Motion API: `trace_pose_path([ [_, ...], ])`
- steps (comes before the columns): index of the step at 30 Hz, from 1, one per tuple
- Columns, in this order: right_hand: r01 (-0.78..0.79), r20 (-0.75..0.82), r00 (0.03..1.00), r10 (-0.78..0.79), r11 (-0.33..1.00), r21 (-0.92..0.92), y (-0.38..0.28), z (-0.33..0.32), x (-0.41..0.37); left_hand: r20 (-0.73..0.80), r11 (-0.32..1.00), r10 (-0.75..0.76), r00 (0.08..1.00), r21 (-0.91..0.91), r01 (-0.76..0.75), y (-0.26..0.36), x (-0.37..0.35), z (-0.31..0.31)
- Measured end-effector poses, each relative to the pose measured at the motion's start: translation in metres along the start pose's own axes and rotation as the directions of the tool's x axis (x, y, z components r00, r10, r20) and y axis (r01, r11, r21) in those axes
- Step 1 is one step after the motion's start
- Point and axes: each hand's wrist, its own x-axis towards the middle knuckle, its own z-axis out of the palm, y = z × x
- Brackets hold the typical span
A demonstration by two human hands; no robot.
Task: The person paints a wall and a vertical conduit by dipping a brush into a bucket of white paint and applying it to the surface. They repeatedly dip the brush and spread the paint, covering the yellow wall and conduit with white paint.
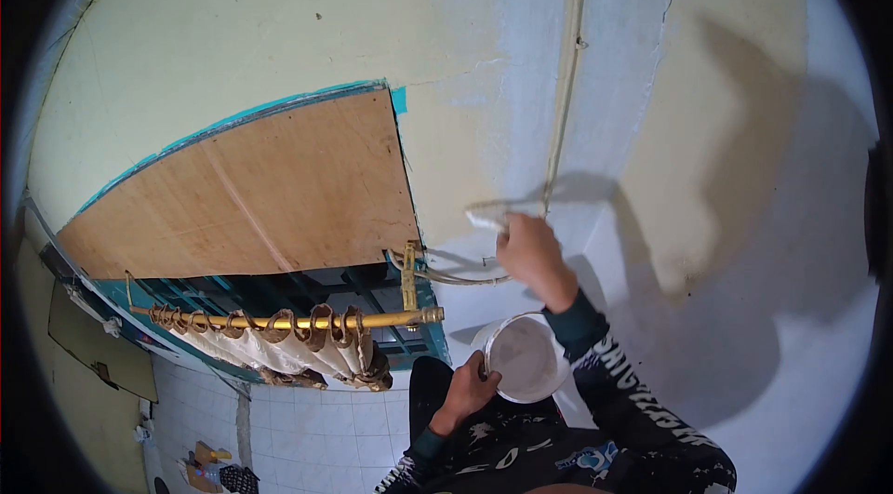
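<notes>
My right hand (530,257) is closed around a paintbrush (488,220), its handle mostly hidden in my fist. White paint covers the brush head, which is right at the yellowish wall (456,150), just left of a vertical pipe (562,113). Lower down, my left hand (467,392) grips the rim of a white bucket (551,390), thumb over the edge. Pale paint (523,356) shows inside the bucket, held in front of my body.
To the left, a wooden board (251,187) fills the upper window frame. A brass curtain rod (307,319) with a gathered curtain (288,350) juts out below it. Cables (465,281) run along the wall beneath the brush. Small items (209,471) lie on the tiled floor.
</notes>
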Motion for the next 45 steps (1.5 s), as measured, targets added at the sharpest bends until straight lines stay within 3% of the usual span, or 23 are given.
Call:
trace_pose_path([
  [5, 0.159, -0.192, 0.967, -0.167, 0.986, -0.057, -0.058, -0.086, 0.039, 0.019, 1.000, -0.015, 1.000, -0.001, 0.015, 0.001, 0.000, 0.001],
  [10, 0.221, -0.255, 0.933, -0.253, 0.964, -0.148, -0.101, -0.148, 0.071, 0.023, 0.999, -0.037, 0.999, 0.022, 0.037, 0.003, 0.000, 0.003],
  [12, 0.332, -0.422, 0.802, -0.422, 0.903, -0.272, -0.111, -0.165, 0.084, 0.008, 1.000, 0.000, 1.000, 0.027, 0.000, 0.000, 0.000, 0.004],
  [13, 0.336, -0.426, 0.797, -0.427, 0.901, -0.275, -0.119, -0.177, 0.088, 0.004, 1.000, 0.007, 1.000, 0.027, -0.007, 0.001, 0.000, 0.003],
  [15, 0.451, -0.600, 0.572, -0.559, 0.825, -0.340, -0.139, -0.204, 0.095, 0.021, 0.999, -0.033, 0.999, 0.028, 0.032, 0.002, 0.001, 0.001],
  [19, 0.424, -0.682, 0.463, -0.566, 0.818, -0.390, -0.167, -0.232, 0.108, 0.027, 0.999, -0.047, 0.999, -0.013, 0.047, -0.007, 0.005, 0.003],
  [21, 0.476, -0.648, 0.303, -0.699, 0.700, -0.532, -0.139, -0.208, 0.149, 0.023, 0.999, -0.049, 0.999, -0.006, 0.049, -0.002, 0.007, 0.000],
  [22, 0.476, -0.648, 0.305, -0.697, 0.701, -0.531, -0.129, -0.189, 0.151, 0.022, 0.999, -0.052, 0.998, -0.001, 0.052, 0.000, 0.007, -0.001],
  [24, 0.326, -0.580, 0.597, -0.554, 0.828, -0.455, -0.108, -0.148, 0.135, 0.024, 0.998, -0.056, 0.998, 0.012, 0.056, -0.004, 0.007, 0.000],
  [26, 0.281, -0.508, 0.735, -0.450, 0.883, -0.376, -0.087, -0.115, 0.103, 0.025, 0.998, -0.056, 0.998, 0.024, 0.055, -0.005, 0.010, -0.002],
  [31, 0.200, -0.368, 0.869, -0.330, 0.915, -0.350, -0.033, -0.033, 0.027, 0.033, 0.995, -0.103, 0.994, -0.012, 0.103, -0.002, 0.007, -0.008],
  [33, 0.153, -0.231, 0.948, -0.221, 0.948, -0.280, -0.017, -0.014, 0.003, 0.030, 0.995, -0.097, 0.995, -0.003, 0.097, -0.001, 0.008, -0.008],
  [37, 0.113, -0.134, 0.981, -0.140, 0.975, -0.193, 0.010, -0.003, -0.029, 0.036, 0.997, -0.081, 0.996, 0.001, 0.081, -0.003, 0.007, -0.007],
  [39, 0.109, -0.076, 0.991, -0.108, 0.994, 0.001, 0.019, -0.013, -0.034, 0.022, 0.999, -0.051, 0.998, -0.009, 0.051, -0.006, 0.004, -0.005],
  [41, 0.066, -0.092, 0.994, -0.067, 0.998, -0.014, -0.006, -0.054, -0.029, 0.028, 0.989, -0.101, 0.995, -0.106, 0.103, 0.003, 0.003, -0.005],
  [45, 0.231, -0.383, 0.895, -0.227, 0.972, -0.036, -0.056, -0.126, 0.016, 0.008, 0.999, -0.052, 0.999, 0.001, 0.052, 0.002, 0.007, -0.005],
])
